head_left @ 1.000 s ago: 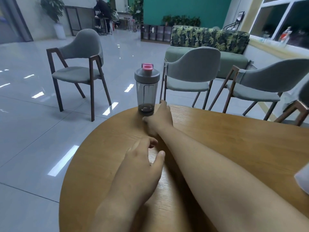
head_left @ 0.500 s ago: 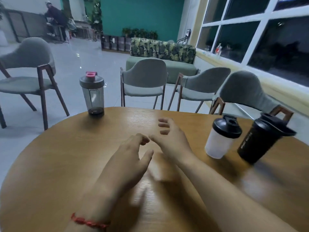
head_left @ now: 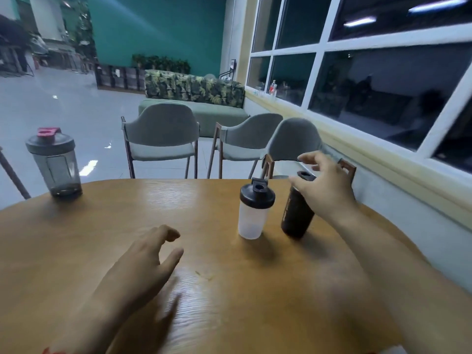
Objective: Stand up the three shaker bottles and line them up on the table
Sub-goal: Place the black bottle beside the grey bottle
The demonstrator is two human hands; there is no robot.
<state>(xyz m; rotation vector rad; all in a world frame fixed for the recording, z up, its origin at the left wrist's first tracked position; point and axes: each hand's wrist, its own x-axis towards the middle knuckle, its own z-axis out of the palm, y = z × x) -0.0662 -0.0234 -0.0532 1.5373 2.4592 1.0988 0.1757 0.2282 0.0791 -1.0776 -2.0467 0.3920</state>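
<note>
Three shaker bottles stand upright on the round wooden table (head_left: pixel 127 251). A grey see-through shaker bottle (head_left: pixel 54 164) with a pink cap is at the far left edge. A white shaker bottle (head_left: pixel 252 210) with a black lid stands right of centre, and a black shaker bottle (head_left: pixel 296 213) stands just to its right. My right hand (head_left: pixel 324 187) hovers at the black bottle's top with fingers spread around the lid; its grip is not closed. Low over the table's middle, my left hand (head_left: pixel 143 261) holds nothing, fingers apart.
Three grey chairs (head_left: pixel 161 139) stand beyond the table's far edge, one of them directly behind the black bottle. A wall with a window ledge (head_left: pixel 383 159) runs along the right. A green sofa (head_left: pixel 194 108) is farther back.
The view has swung right. My right hand left the table's middle and reached out to the black bottle's top. My left hand stayed low over the table.
</note>
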